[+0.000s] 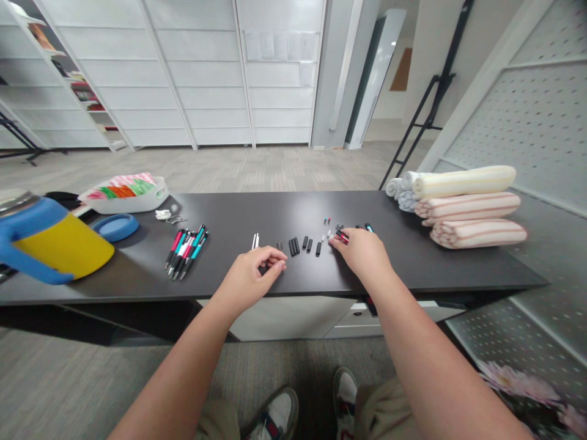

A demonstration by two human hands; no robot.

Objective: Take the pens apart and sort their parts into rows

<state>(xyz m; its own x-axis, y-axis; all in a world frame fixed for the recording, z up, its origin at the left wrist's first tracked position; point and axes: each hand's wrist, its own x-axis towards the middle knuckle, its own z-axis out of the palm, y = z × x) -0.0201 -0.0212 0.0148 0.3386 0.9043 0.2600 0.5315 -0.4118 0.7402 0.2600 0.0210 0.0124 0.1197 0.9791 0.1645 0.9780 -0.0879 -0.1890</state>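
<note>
My left hand (250, 282) is curled, its fingers (274, 261) drawn together just above the tabletop. A dark piece shows beneath them; I cannot tell whether it is gripped. My right hand (362, 255) is extended, thumb and fingertips closed on a red-and-black pen section (342, 236).

Loose pen parts lie on the black table (238, 214), between and just ahead of my hands: black barrels (293, 246), two white tubes (255, 241) and small coloured tips (327, 220). To the left, assembled retractable pens (186, 250) lie bunched. Farther left are a blue-and-yellow mug (59, 244), a round blue lid (114, 227) and a white tray (123, 205) of coloured items. Rolled striped towels (472, 208) are stacked at the table's right end.
</note>
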